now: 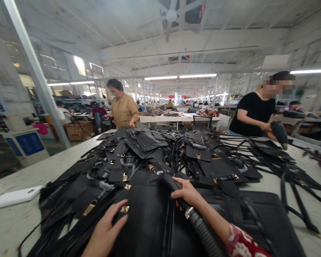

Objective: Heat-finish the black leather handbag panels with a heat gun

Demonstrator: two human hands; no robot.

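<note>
My right hand (189, 195) is wrapped round the black hose nozzle (170, 183), which points up and to the left over the bags. Behind the hand, a metal clamp joins it to a ribbed black hose (204, 228) that runs down along my forearm. My left hand (108, 225) has its thumb and fingers apart, beside the gold clasp (125, 209) of a large black bag (147, 207). Whether the fingertips touch the bag I cannot tell. Several black bags with straps and gold buckles (198, 156) lie heaped in front of both hands.
A white phone-like slab (14, 198) lies on the pale table (5, 228) at left. Across the table stands a person in a tan jacket (125, 110). At right, a person in a black top (253, 114) holds a dark gun-shaped tool (279, 134). Loose straps (291, 192) trail there.
</note>
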